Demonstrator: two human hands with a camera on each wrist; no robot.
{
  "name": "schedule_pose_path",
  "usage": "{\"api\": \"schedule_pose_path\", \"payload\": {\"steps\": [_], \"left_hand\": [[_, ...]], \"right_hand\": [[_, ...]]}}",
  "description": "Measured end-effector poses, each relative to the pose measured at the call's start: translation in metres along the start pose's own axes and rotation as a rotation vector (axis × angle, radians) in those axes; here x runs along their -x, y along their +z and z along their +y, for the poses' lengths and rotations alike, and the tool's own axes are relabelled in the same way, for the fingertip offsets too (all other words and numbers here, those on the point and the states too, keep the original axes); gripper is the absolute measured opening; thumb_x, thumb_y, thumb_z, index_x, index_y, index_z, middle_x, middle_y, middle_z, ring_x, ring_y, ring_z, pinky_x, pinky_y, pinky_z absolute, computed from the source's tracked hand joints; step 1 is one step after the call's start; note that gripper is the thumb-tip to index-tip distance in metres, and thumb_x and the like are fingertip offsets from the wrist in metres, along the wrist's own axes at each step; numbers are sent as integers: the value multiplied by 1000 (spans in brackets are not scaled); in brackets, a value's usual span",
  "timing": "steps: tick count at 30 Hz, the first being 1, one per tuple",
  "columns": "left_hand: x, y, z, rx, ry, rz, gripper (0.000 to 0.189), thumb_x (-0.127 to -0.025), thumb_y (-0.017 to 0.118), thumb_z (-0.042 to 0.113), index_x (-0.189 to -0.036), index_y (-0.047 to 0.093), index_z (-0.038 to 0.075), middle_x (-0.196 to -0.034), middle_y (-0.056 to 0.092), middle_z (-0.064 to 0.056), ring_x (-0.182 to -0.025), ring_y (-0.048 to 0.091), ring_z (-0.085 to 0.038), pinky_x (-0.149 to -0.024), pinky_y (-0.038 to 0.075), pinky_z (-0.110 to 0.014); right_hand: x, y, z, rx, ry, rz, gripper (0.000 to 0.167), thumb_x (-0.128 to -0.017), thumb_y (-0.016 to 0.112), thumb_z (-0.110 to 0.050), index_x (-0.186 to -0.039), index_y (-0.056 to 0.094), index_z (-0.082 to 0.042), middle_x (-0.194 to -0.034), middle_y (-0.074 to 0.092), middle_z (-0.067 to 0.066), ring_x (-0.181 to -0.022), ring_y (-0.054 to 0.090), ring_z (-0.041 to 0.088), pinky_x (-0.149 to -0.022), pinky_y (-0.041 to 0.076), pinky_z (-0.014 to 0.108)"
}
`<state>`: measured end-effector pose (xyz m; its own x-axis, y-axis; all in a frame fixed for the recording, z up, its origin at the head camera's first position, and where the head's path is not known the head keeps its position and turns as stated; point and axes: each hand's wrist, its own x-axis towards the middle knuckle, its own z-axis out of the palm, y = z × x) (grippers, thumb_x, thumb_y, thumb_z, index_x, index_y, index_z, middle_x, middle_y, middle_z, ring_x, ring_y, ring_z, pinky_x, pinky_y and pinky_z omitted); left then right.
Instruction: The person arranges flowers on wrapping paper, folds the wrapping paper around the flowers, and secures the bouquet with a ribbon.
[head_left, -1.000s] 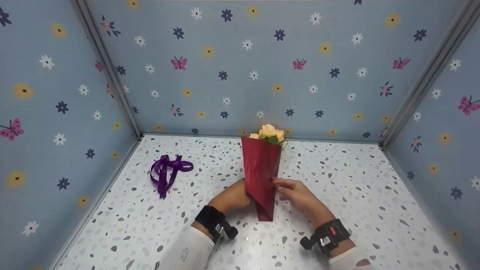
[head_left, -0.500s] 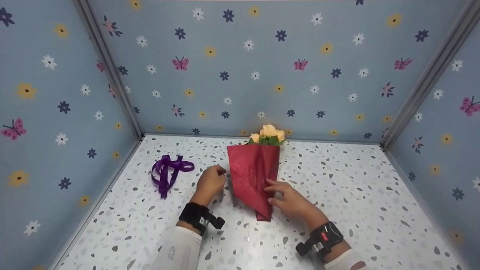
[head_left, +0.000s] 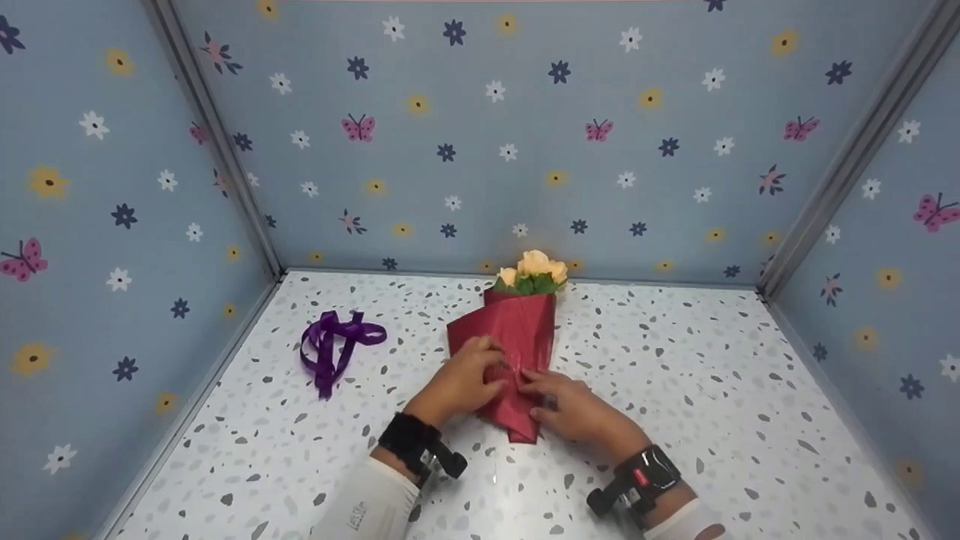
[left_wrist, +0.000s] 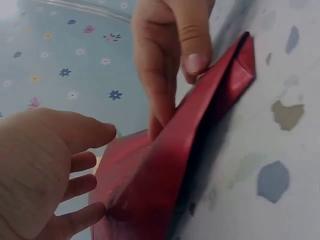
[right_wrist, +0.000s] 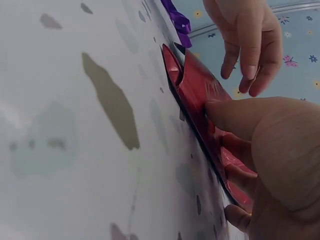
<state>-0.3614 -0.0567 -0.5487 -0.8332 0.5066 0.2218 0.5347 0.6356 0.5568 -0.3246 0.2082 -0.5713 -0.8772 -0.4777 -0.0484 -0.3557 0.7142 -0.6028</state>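
A: We have a red wrapper (head_left: 529,337) lying on the speckled table (head_left: 675,360), narrow end towards the person, flowers (head_left: 534,266) showing at the far end near the patterned wall (head_left: 525,150). How do we record the hands?

B: Left hand (head_left: 459,381): half open, fingers apart and slightly bent, over the left part of the wrapper. It has hold of nothing that we can see. From the head we'd put it on the paper; the right wrist view shows its fingertips hanging just off the red surface on that side. Contact: we cannot tell.

A: And the right hand (head_left: 577,409)?

B: Loosely open, thumb and fingers spread, resting on the wrapper's right side. We see touch there, no clear pinch. The right wrist view has its thumb laid against the paper.

A: What else do the wrist views give us?

B: The left one shows a dark strip beneath the paper's long edge and a folded tip at the narrow end. The right one catches a piece of the purple ribbon (head_left: 328,352), which the left one misses. Only from the head do we get the ribbon's loose loops entire, well left of the wrapper, and the peach blooms with green leaves.
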Motion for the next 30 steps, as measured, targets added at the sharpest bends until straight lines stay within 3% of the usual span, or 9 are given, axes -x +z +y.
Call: {"api": "schedule_pose_path", "payload": {"steps": [3,7,12,18,24,27,30], "left_hand": [[4,7,1,-71,31,-90,28,-102,85,23,-130,85,23,-155,63,1,-148,56,-21,-119,57,-46],[9,10,2,-139,51,-121,36,-101,86,20,-135,84,30,-156,65,7,-152,57,-20,-127,49,-52],[10,13,3,-166,76,-141,41,-101,77,12,-140,81,24,-155,70,4,-157,58,-22,-133,46,-49],[9,21,7,-235,56,-163,40,-113,71,38,-151,73,30,-143,74,3,-144,67,-23,-128,50,-55],[14,23,13,-271,45,-174,54,-105,81,51,-153,72,31,-138,65,2,-131,65,-20,-119,55,-49],[17,23,14,-251,15,-194,64,-101,85,52,-159,67,32,-149,62,0,-137,63,-22,-119,57,-48],[17,24,16,-241,-6,-216,69,-100,85,54,-163,63,33,-160,60,-3,-149,59,-26,-127,51,-56]], "right_hand": [[0,0,2,-42,14,8,45,-114,65,-22,-158,68,-28,-184,39,-10,-172,37,33,-138,34,61],[1,-3,4,-130,52,27,41,-115,61,-19,-153,71,-31,-182,41,-16,-171,38,34,-137,34,63],[2,-5,7,-195,86,55,40,-115,61,-16,-147,75,-34,-181,40,-20,-172,36,35,-137,33,64],[1,-6,8,-207,109,124,33,-109,71,-15,-137,80,-28,-185,37,-9,-173,33,41,-138,30,65],[3,-5,8,-91,103,104,45,-107,75,-20,-152,72,-26,-187,34,-5,-170,39,41,-136,35,64],[3,-5,8,-78,95,95,52,-108,74,-20,-159,67,-27,-188,32,-3,-172,36,39,-138,32,64],[4,-6,7,-95,106,99,51,-110,71,-21,-160,65,-25,-187,34,0,-172,35,38,-139,30,63]]}}
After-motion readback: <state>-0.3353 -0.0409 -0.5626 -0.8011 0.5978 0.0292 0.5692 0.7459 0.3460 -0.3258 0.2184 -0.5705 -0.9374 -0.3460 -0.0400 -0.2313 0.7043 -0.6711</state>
